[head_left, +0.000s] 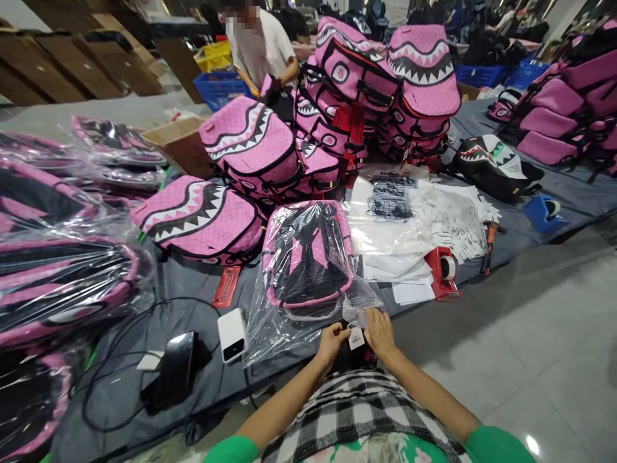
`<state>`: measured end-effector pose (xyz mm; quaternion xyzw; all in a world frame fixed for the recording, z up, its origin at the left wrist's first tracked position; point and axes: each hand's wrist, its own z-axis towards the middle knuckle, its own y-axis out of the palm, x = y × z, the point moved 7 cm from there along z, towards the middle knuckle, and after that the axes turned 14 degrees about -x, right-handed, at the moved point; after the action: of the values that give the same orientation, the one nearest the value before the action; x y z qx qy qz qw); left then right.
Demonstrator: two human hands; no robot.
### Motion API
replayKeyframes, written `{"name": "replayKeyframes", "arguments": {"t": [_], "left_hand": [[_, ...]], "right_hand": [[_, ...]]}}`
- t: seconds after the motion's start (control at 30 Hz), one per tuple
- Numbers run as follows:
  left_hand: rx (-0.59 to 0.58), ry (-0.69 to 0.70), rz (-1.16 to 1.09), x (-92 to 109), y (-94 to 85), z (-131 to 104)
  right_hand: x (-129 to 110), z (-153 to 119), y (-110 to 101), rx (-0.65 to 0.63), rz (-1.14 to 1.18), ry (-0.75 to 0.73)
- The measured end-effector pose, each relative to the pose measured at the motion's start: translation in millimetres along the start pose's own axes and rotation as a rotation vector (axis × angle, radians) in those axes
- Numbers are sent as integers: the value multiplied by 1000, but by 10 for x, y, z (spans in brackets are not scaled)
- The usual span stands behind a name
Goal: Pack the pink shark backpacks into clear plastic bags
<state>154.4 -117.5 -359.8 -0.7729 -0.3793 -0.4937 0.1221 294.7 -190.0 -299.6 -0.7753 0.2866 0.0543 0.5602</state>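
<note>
A small white barcode tag (356, 338) sits between my two hands, close to my body at the table edge. My left hand (332, 342) is closed, its fingertips pinching at the tag's upper left beside some black material. My right hand (380, 332) has curled fingers at the tag's right side, touching the gathered end of a clear plastic bag; what it grips is hidden. Just beyond lies a pink and black backpack (308, 254) inside that clear bag, straps facing up. Below my hands, a dark item with a little pink is mostly hidden.
Pink shark-mouth backpacks (255, 145) are piled behind, bagged ones (62, 276) at left. A power bank (232, 334), phone (176, 370) and cable lie left. White tags (448, 215), a red tape dispenser (442, 273) and a blue one (544, 213) stand right. A person (263, 48) works opposite.
</note>
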Motion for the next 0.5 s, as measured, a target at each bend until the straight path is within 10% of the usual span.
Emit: {"name": "replayKeyframes", "arguments": {"t": [0.2, 0.5], "left_hand": [[-168, -61, -141, 85, -45, 12], [-272, -74, -253, -16, 126, 93]], "right_hand": [[287, -61, -84, -86, 223, -3], [163, -284, 351, -259, 714, -76]]}}
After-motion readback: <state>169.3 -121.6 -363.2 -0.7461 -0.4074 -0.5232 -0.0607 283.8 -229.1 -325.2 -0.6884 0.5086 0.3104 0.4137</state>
